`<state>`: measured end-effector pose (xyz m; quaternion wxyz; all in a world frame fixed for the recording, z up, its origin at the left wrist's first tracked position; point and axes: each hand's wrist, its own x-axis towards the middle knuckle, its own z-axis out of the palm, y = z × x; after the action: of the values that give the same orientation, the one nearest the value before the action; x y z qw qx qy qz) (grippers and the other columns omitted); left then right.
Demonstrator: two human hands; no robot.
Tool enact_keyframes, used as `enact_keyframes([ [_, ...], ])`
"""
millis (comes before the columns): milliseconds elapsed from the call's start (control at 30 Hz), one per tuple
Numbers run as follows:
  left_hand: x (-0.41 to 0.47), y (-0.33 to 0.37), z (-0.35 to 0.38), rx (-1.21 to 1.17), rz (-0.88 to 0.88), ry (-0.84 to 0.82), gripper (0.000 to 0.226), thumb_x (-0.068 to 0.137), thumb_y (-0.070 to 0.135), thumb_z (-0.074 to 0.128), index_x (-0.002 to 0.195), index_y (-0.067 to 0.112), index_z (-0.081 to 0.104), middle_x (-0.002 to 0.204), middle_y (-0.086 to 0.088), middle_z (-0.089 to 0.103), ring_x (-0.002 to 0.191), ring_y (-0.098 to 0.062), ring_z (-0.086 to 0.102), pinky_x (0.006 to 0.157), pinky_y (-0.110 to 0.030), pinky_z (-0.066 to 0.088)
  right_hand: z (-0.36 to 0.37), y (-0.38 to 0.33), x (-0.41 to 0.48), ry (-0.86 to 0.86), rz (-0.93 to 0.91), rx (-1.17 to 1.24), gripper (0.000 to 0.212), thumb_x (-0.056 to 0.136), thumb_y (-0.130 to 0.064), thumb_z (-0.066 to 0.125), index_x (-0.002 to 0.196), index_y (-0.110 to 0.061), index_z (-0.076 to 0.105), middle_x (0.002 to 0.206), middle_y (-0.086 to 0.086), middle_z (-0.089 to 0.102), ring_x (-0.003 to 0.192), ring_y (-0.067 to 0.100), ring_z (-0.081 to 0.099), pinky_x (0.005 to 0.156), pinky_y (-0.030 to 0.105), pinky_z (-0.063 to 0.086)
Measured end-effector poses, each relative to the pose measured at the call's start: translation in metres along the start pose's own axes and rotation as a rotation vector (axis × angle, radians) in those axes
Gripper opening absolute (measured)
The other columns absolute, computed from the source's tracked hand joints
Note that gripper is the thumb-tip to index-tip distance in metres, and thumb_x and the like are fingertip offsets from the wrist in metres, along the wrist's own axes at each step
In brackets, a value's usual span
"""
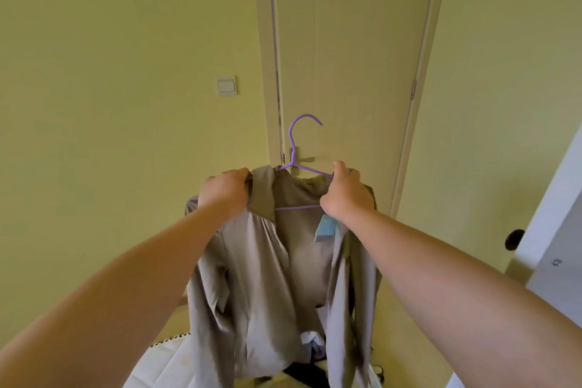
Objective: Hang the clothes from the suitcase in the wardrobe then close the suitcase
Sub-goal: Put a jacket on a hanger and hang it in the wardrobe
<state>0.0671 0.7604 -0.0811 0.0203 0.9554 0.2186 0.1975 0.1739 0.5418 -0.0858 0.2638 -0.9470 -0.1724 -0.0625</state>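
Grey-beige collared shirt (274,268) hangs on a thin purple wire hanger (296,151), held up before a cream door (346,57). Left hand (228,189) and right hand (345,192) grip its shoulders; seat both shoulders evenly before hanging.

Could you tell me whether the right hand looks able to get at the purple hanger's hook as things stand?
Probably yes: the hook stands bare just above the right hand, though that hand grips the jacket shoulder.

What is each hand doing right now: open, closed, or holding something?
Left hand: closed, gripping the grey shirt by one shoulder.
Right hand: closed, gripping the shirt's other shoulder on the purple hanger.
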Motion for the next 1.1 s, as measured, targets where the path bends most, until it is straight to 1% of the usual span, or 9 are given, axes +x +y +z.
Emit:
enact_keyframes([
  [100,-0.001,-0.007,0.001,-0.012,0.030,0.038,0.023,0.100,0.023,0.034,0.085,0.021,0.051,0.078,-0.001,0.057,0.074,-0.032,0.054,0.069,-0.036,0.038,-0.005,0.000,0.006,0.028,0.029,0.118,0.057,0.088,-0.013,0.057,0.140,-0.020,0.036,0.128,0.011,0.046,0.109,0.037,0.058,0.077,0.037,0.047],
  [200,-0.004,-0.012,-0.002,-0.042,0.044,0.079,0.024,0.101,0.022,0.035,0.085,0.020,0.052,0.078,-0.002,0.059,0.072,-0.031,0.053,0.071,-0.037,0.036,-0.009,0.003,0.020,0.060,0.197,0.424,0.046,0.090,-0.011,0.055,0.135,-0.012,0.047,0.132,0.014,0.054,0.118,0.036,0.057,0.088,0.035,0.048],
  [333,-0.006,-0.018,-0.005,-0.069,0.029,0.070,0.023,0.102,0.018,0.036,0.085,0.016,0.052,0.075,-0.002,0.056,0.069,-0.028,0.052,0.067,-0.036,0.030,-0.015,0.004,0.029,0.038,0.397,0.720,0.028,0.084,-0.006,0.054,0.111,-0.004,0.062,0.107,0.014,0.066,0.094,0.034,0.064,0.065,0.028,0.045],
  [467,-0.009,-0.026,0.001,-0.121,0.020,0.036,0.023,0.101,0.017,0.036,0.083,0.017,0.051,0.074,-0.001,0.056,0.073,-0.031,0.055,0.064,-0.036,0.031,-0.022,-0.007,0.032,0.111,0.228,0.866,0.034,0.083,-0.001,0.049,0.107,-0.020,0.064,0.099,-0.001,0.063,0.088,0.024,0.062,0.065,0.025,0.043],
  [533,-0.012,-0.029,0.003,-0.171,0.015,0.044,0.024,0.099,0.012,0.036,0.082,0.016,0.051,0.074,-0.002,0.057,0.074,-0.032,0.055,0.067,-0.036,0.029,-0.022,-0.007,0.029,0.081,0.057,0.721,0.037,0.080,0.000,0.051,0.104,-0.026,0.065,0.103,-0.006,0.063,0.098,0.021,0.063,0.072,0.026,0.045],
  [667,-0.014,-0.035,0.002,-0.204,-0.006,0.079,0.024,0.097,0.007,0.035,0.081,0.013,0.052,0.073,-0.004,0.058,0.074,-0.033,0.054,0.072,-0.035,0.029,-0.018,0.006,0.023,0.073,-0.132,0.001,0.029,0.083,-0.023,0.055,0.107,-0.034,0.067,0.114,-0.004,0.058,0.110,0.026,0.055,0.094,0.038,0.038],
  [833,-0.015,-0.040,-0.001,-0.239,-0.021,0.030,0.024,0.097,0.007,0.037,0.078,0.015,0.049,0.074,-0.004,0.058,0.077,-0.035,0.054,0.069,-0.035,0.029,-0.005,0.010,0.020,-0.023,-0.129,-0.214,0.018,0.097,-0.039,0.044,0.089,-0.025,0.052,0.090,-0.002,0.059,0.093,0.030,0.057,0.085,0.041,0.035],
  [967,-0.013,-0.040,0.000,-0.238,-0.061,-0.047,0.021,0.095,0.009,0.037,0.080,0.016,0.050,0.078,-0.007,0.060,0.075,-0.032,0.056,0.059,-0.036,0.039,-0.002,0.006,0.018,-0.057,-0.295,-0.175,0.014,0.103,-0.025,0.044,0.111,-0.019,0.055,0.098,0.004,0.060,0.093,0.032,0.060,0.078,0.037,0.045],
  [1100,-0.015,-0.034,0.004,-0.240,-0.064,-0.087,0.018,0.094,0.010,0.038,0.084,0.015,0.052,0.080,-0.007,0.061,0.074,-0.031,0.058,0.061,-0.038,0.047,0.001,-0.013,0.008,-0.055,-0.506,-0.116,0.017,0.105,-0.021,0.042,0.118,-0.018,0.052,0.100,0.002,0.062,0.084,0.028,0.059,0.073,0.040,0.049],
])
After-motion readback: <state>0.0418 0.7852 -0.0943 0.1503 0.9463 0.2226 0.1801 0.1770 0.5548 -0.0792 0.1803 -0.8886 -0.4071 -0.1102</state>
